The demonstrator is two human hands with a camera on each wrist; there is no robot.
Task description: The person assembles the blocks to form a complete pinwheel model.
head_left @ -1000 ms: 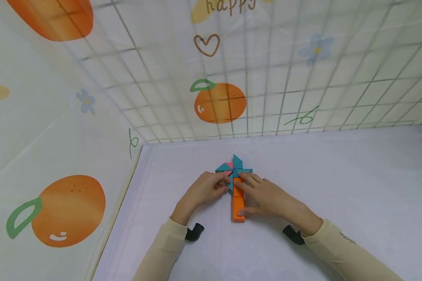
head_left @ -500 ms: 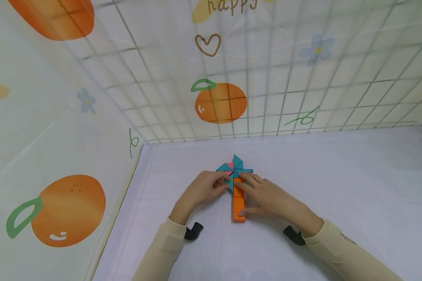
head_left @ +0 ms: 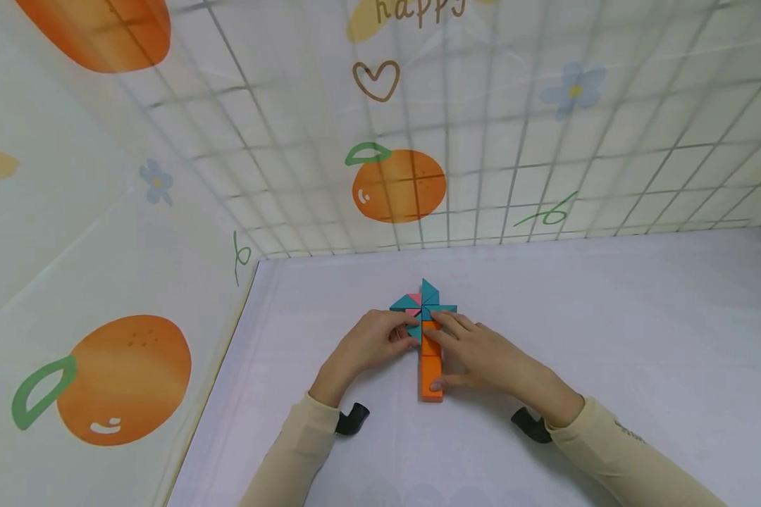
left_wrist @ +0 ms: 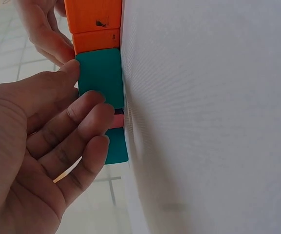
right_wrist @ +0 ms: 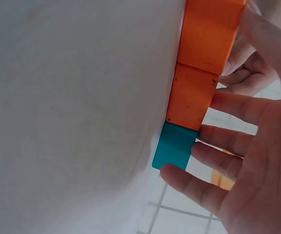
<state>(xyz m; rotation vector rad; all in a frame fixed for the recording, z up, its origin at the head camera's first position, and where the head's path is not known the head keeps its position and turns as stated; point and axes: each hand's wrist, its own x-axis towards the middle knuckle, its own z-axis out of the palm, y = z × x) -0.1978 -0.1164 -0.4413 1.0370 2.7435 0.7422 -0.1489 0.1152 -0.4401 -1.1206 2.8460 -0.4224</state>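
Flat on the white tabletop lies a pinwheel shape of teal triangular blocks (head_left: pixel 428 290) and pink blocks (head_left: pixel 413 298). Orange blocks (head_left: pixel 431 377) form a straight stem running toward the person. At the pinwheel's lower left, my left hand (head_left: pixel 373 338) pinches a teal triangular block (left_wrist: pixel 101 78) beside the stem, thumb at its near corner; the forefinger is partly hidden behind it. My right hand (head_left: pixel 482 358) rests spread along the stem's right side, its thumb on the near orange block. In the right wrist view its other fingertips touch the orange (right_wrist: pixel 193 95) and teal blocks (right_wrist: pixel 173 146).
A patterned white curtain (head_left: pixel 495 127) with printed oranges hangs over a grid behind the table, and a similar sheet (head_left: pixel 120 260) covers the left side. Black wrist mounts (head_left: pixel 353 420) stick out by both cream sleeves. The tabletop (head_left: pixel 640 331) extends to the right.
My left fingers have shifted slightly right, and the dark gap beside the lower pink block looks shorter. My right hand and the stem stay in place.
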